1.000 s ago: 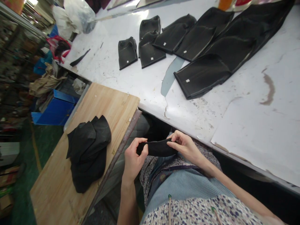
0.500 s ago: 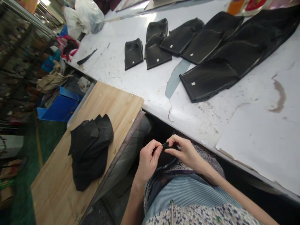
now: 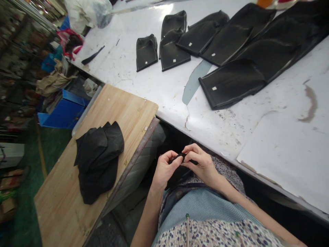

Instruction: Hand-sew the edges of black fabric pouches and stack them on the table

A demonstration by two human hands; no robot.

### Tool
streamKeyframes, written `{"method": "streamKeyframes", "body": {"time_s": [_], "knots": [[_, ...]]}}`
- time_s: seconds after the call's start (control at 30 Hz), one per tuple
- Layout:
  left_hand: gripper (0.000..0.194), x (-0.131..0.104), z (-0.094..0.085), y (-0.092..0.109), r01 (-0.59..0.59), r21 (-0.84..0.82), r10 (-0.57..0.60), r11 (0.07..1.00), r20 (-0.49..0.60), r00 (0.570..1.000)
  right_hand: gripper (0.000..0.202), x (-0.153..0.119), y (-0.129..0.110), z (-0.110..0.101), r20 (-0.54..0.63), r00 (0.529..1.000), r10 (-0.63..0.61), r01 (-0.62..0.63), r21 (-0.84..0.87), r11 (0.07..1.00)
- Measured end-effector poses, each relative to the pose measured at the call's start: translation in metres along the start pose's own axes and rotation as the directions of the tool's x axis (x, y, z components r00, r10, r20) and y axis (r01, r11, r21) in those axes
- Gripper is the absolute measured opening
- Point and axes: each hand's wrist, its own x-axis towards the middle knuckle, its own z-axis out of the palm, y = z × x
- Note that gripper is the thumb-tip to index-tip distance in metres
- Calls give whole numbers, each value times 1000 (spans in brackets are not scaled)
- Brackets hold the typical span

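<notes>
Black fabric (image 3: pixel 178 175) sits pinched in the fingertips of our left hand (image 3: pixel 166 167) and right hand (image 3: pixel 202 164), just off the white bench's (image 3: pixel 146 89) near edge. Our dark cloth pile (image 3: pixel 100 161) lies near the plywood board's (image 3: pixel 58 202) right edge; black pieces (image 3: pixel 231 82) spread toward the bench's far edge.

The black pile (image 3: pixel 99 161) looks like dull cloth, the board (image 3: pixel 60 202) is pale wood, the black pieces (image 3: pixel 233 82) shine a little like leather, and the white tabletop (image 3: pixel 151 85) is smooth and shiny.
</notes>
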Motion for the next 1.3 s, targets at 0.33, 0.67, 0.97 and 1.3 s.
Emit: {"method": "streamKeyframes", "body": {"time_s": [0.33,0.67,0.97,1.3], "knots": [[29,-1,3,-6,-18,43,18,999,7,1000,19,0,-3,-8,53,993,109,-116,157,981],[26,-6,10,-2,-36,69,31,997,71,997,23,4,-9,-17,176,878,445,-474,451,757],[26,-5,11,-4,-29,89,20,996,96,995,21,1,-5,-17,175,868,465,-485,497,719],[15,-3,16,-1,-132,256,115,958,81,990,13,2,-10,-18,106,892,440,-441,420,793]]}}
